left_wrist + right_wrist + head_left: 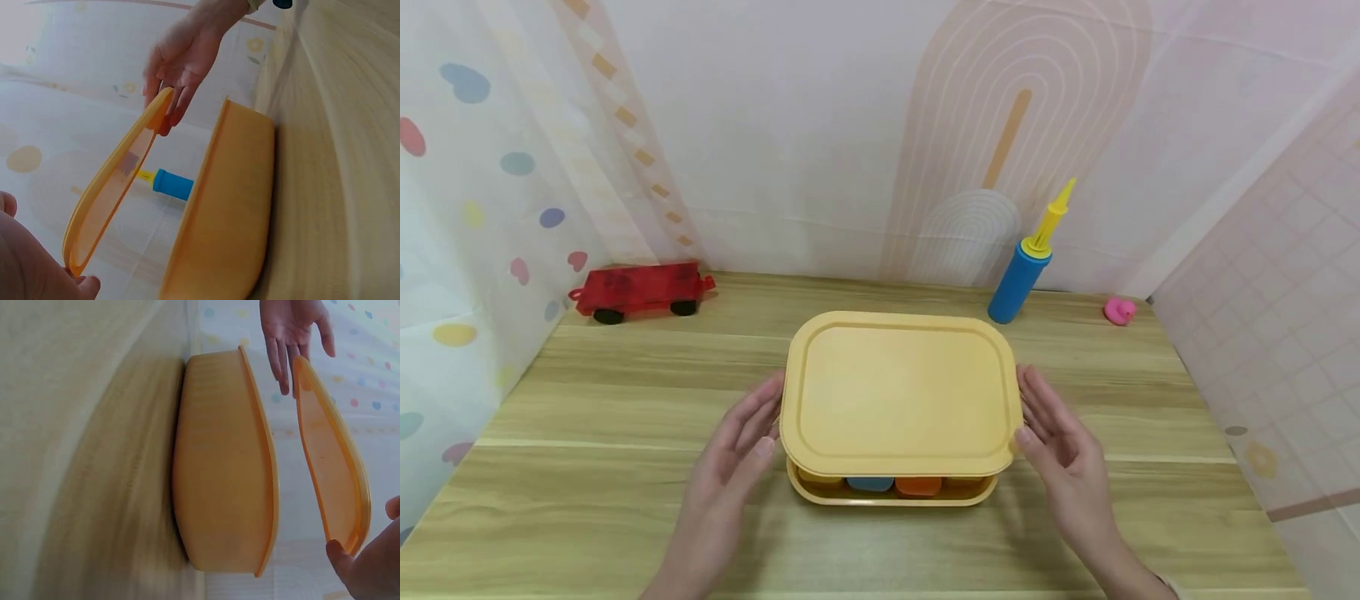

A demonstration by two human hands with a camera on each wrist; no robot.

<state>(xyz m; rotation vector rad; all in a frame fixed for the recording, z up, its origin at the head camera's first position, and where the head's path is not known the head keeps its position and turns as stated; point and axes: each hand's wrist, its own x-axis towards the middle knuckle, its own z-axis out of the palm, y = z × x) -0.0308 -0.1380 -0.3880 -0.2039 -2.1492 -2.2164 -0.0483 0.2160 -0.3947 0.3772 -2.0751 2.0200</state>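
1. Wooden table [625, 467] fills my view, its pale grain running side to side, with patterned curtain walls closing it in on three sides.
2. Yellow lid [901, 392] is the biggest thing on it, held lifted above the box at table centre, tilted so the near edge sits higher and a gap shows.
3. Under it stands the yellow box [891, 495], flat on the wood; small blocks in yellow, blue and orange show through the gap at 6 o'clock.
4. My left hand [730, 467] is at 9 o'clock of the lid, fingers nearly straight and together, fingertips pressing the lid's edge.
5. My right hand [1063, 454] is at 3 o'clock, also flat and relaxed, with its fingertips against the opposite edge; the lid is carried between the two hands.
6. At 10 o'clock, well apart, a red toy wagon [640, 290] sits by the wall.
7. At 1 o'clock a blue pump [1026, 265] with a yellow nozzle stands leaning.
8. At 2 o'clock a small pink duck [1119, 311] rests near the corner.
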